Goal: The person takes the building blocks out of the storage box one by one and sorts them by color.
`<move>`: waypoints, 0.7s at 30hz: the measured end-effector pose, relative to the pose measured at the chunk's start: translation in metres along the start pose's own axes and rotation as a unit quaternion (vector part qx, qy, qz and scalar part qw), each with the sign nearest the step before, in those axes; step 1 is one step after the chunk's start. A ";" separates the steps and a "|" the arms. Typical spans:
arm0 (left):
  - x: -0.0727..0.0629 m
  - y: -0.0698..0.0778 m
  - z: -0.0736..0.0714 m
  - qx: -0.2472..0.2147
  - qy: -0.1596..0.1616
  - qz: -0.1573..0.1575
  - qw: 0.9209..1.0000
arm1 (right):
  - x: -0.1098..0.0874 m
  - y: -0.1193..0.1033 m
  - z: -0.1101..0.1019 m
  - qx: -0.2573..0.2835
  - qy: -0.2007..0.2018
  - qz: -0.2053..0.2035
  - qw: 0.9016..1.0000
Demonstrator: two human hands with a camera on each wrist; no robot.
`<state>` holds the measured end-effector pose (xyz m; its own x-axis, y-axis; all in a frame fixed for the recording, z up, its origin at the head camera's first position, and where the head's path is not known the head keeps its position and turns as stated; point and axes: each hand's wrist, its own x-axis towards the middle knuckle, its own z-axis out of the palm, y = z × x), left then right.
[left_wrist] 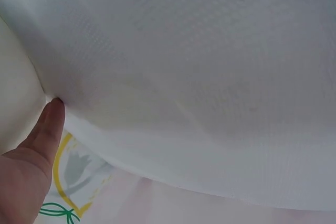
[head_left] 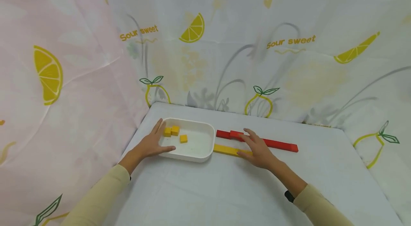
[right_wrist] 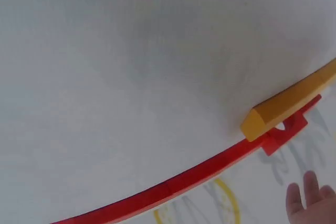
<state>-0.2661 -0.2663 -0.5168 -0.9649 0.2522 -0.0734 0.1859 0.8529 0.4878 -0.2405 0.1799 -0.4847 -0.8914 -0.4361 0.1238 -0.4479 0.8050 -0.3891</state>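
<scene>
A white tray (head_left: 196,155) lies on the white-covered table, with yellow cubes (head_left: 183,138) inside it. My left hand (head_left: 152,143) rests at the tray's left end, its fingers straight along that side and its thumb over the front rim. In the left wrist view, the fingers (left_wrist: 50,124) touch the pale wall of the tray (left_wrist: 18,87). Right of the tray lie a yellow bar (head_left: 226,150) and a longer red bar (head_left: 279,144). A red block with a rounded notch (right_wrist: 294,132) sits on the red bar. My right hand (head_left: 259,152) hovers over the bars, fingers spread, holding nothing visible.
Printed fabric with lemon patterns (head_left: 192,58) hangs behind and along both sides of the table (head_left: 199,194). The red bar's right end (head_left: 293,147) extends past my right hand. The table's back edge runs close behind the tray and bars.
</scene>
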 end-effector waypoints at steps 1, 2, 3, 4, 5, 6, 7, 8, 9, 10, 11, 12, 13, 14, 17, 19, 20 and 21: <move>0.000 0.000 0.000 0.010 0.001 0.001 1.000 | 0.001 -0.003 0.001 -0.011 0.004 -0.017 1.000; 0.000 0.000 0.000 0.020 0.002 0.003 1.000 | 0.002 -0.005 0.003 -0.018 0.005 -0.031 0.999; -0.001 0.000 0.000 0.028 0.004 0.008 1.000 | 0.003 -0.009 0.003 -0.024 0.004 -0.040 0.999; -0.001 0.000 0.000 0.036 0.008 0.010 0.999 | 0.005 -0.012 0.005 -0.027 0.003 -0.046 0.999; -0.001 0.000 -0.001 0.043 0.013 0.013 0.999 | 0.008 -0.016 0.006 -0.028 0.003 -0.049 0.998; -0.001 0.000 -0.001 0.049 0.018 0.016 0.998 | 0.011 -0.020 0.008 -0.030 0.001 -0.050 0.998; -0.001 0.000 -0.001 0.057 0.022 0.020 0.998 | 0.014 -0.024 0.010 -0.031 -0.002 -0.049 0.998; -0.001 0.000 -0.001 0.064 0.025 0.022 0.997 | 0.017 -0.027 0.012 -0.030 -0.004 -0.049 0.998; -0.001 0.001 -0.002 0.071 0.028 0.026 0.997 | 0.019 -0.031 0.014 -0.028 -0.008 -0.049 0.998; -0.001 0.001 -0.002 0.076 0.029 0.026 0.996 | 0.022 -0.035 0.016 -0.025 -0.011 -0.049 0.998; -0.001 0.002 -0.004 0.080 0.028 0.028 0.996 | 0.025 -0.039 0.018 -0.023 -0.014 -0.050 0.998; -0.002 0.003 -0.005 0.084 0.030 0.027 0.996 | 0.028 -0.043 0.020 -0.024 -0.018 -0.050 0.998; -0.002 0.003 -0.007 0.088 0.031 0.026 0.995 | 0.031 -0.047 0.021 -0.021 -0.022 -0.053 0.998; -0.003 0.003 -0.009 0.091 0.033 0.025 0.995 | 0.033 -0.051 0.023 -0.021 -0.025 -0.056 0.998; -0.003 0.003 -0.014 0.098 0.039 0.016 0.994 | 0.041 -0.063 0.027 -0.034 -0.026 -0.072 0.996; -0.002 0.001 -0.013 0.094 0.038 0.013 0.995 | 0.045 -0.070 0.029 -0.046 -0.027 -0.086 0.995; -0.001 0.001 -0.010 0.087 0.037 0.012 0.995 | 0.048 -0.074 0.031 -0.056 -0.029 -0.093 0.994; -0.001 0.000 -0.008 0.084 0.035 0.011 0.996 | 0.050 -0.077 0.033 -0.067 -0.028 -0.102 0.992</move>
<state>-0.2669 -0.2697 -0.5097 -0.9695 0.2451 -0.0001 0.2308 0.9131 0.3361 -0.2482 0.0825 -0.4782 -0.7773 -0.6143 0.1357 -0.6276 0.7423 -0.2348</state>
